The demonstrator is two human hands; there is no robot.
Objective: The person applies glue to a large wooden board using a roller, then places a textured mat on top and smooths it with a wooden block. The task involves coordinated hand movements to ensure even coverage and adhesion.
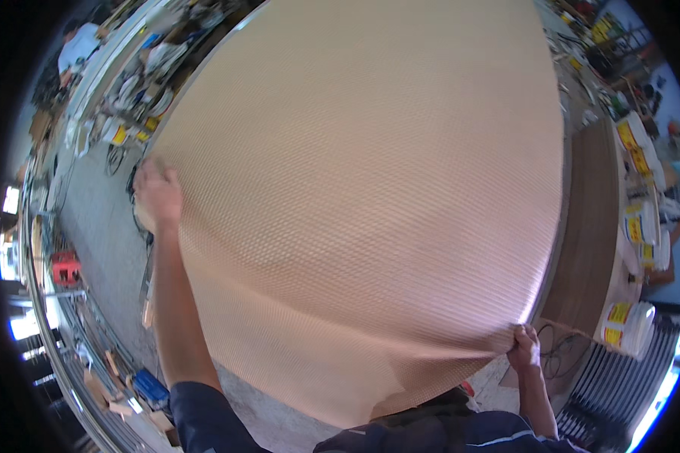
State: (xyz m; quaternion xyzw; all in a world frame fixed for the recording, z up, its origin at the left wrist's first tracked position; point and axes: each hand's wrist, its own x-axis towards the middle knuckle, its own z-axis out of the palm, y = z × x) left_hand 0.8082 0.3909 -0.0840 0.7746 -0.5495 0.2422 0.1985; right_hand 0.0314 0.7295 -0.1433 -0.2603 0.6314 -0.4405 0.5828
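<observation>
A large tan sheet with a fine woven or ribbed texture (363, 189) fills most of the view and hides what lies under it. My left hand (157, 198) rests on its left edge, fingers closed over the border. My right hand (524, 349) pinches the lower right edge of the sheet, which puckers into folds at the grip. The near edge of the sheet hangs loose toward my body.
A brown board or tabletop (585, 234) runs along the right of the sheet. White buckets with yellow labels (629, 323) stand at the right. A cluttered bench (140, 72) and another person (79, 47) are at the upper left. Grey floor (102, 226) lies at the left.
</observation>
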